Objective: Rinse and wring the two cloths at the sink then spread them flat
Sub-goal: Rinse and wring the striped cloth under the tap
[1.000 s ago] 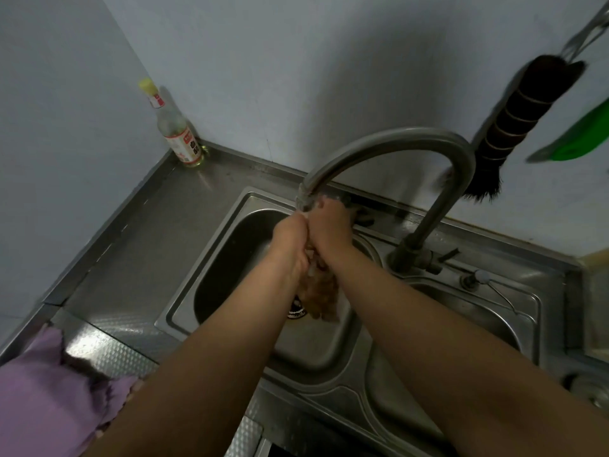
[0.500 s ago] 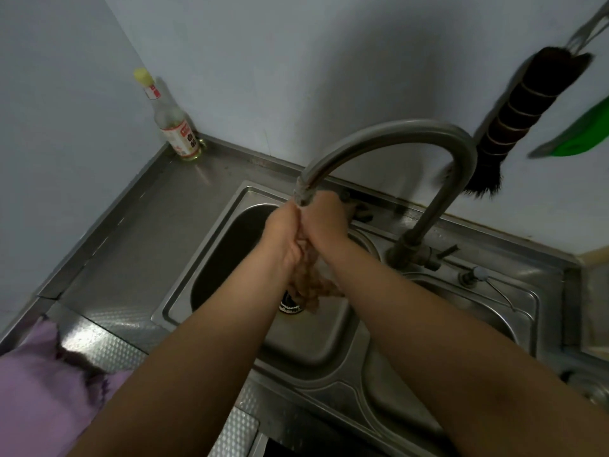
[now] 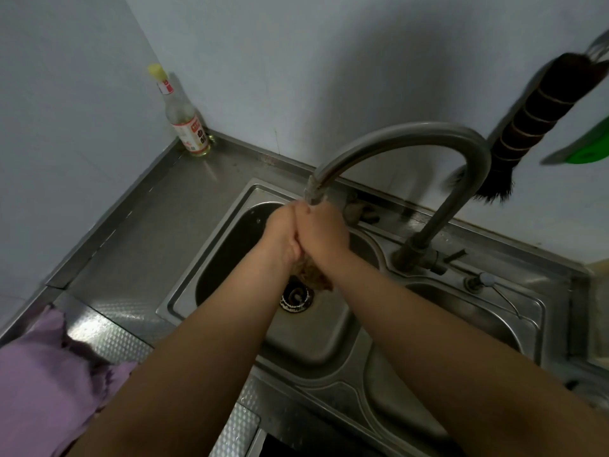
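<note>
Fingers of the left hand [image 3: 282,233] and right hand [image 3: 321,233] squeeze the brown cloth [image 3: 311,275], which hangs straight down below them, equally near both.

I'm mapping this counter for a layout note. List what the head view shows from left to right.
purple cloth → bottle → left hand → right hand, both gripping the brown cloth → faucet base → hanging brush → green item

Brown cloth [image 3: 311,275], purple cloth [image 3: 43,374], grey steel sink [image 3: 184,291], yellow-capped bottle [image 3: 184,123] with red-and-white label.
</note>
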`<state>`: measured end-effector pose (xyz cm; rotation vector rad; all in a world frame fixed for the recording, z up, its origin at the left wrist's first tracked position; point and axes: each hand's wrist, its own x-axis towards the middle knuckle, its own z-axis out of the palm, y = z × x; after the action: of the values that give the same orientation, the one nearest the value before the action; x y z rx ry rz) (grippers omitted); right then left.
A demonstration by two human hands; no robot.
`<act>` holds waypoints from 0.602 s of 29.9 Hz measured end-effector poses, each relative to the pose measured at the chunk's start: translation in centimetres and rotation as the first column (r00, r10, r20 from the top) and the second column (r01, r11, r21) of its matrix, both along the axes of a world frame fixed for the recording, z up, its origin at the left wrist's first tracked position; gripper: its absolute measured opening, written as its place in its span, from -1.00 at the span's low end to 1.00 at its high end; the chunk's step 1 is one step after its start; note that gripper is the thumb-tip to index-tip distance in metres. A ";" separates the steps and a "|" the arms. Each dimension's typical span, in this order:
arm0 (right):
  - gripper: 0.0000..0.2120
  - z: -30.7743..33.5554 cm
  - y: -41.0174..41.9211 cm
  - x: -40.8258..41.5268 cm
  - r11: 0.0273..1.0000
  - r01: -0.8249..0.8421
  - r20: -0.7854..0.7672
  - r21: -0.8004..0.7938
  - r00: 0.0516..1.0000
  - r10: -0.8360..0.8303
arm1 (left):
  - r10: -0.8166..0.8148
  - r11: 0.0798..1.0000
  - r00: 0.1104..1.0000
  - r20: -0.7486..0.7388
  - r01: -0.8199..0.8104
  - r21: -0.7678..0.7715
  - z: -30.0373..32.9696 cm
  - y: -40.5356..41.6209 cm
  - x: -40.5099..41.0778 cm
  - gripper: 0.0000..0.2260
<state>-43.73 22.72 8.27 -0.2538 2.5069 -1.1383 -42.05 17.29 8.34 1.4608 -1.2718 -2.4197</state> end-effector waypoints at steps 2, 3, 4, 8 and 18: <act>-0.68 -0.3 0.4 -1.4 0.998 0.057 -0.014 -0.011 0.998 -0.057 | -0.076 0.992 0.997 0.018 0.074 0.105 0.0 0.4 0.4 -0.75; -0.67 -0.2 0.3 -1.5 0.997 0.070 -0.003 -0.037 0.998 -0.070 | -0.066 0.993 0.998 0.013 0.064 0.098 0.2 0.3 0.5 -0.75; -0.66 -0.2 0.0 -0.9 0.996 0.066 0.016 -0.060 0.998 -0.065 | -0.035 0.998 0.999 0.005 0.035 0.043 -0.2 -0.1 0.3 -0.76; -0.58 -0.2 0.0 0.7 1.000 0.012 -0.017 -0.012 1.000 -0.013 | -0.016 0.996 0.998 -0.065 0.021 0.087 0.5 -0.4 0.8 -0.75; -0.54 -0.7 3.9 -5.5 0.739 0.432 0.734 -0.517 0.668 0.123 | -0.562 0.821 0.813 -0.153 0.570 0.017 -1.4 -6.1 5.8 -0.63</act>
<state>-49.18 26.57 7.56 0.2493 1.3490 -1.7494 -36.22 11.19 6.91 0.9821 -1.8230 -2.8704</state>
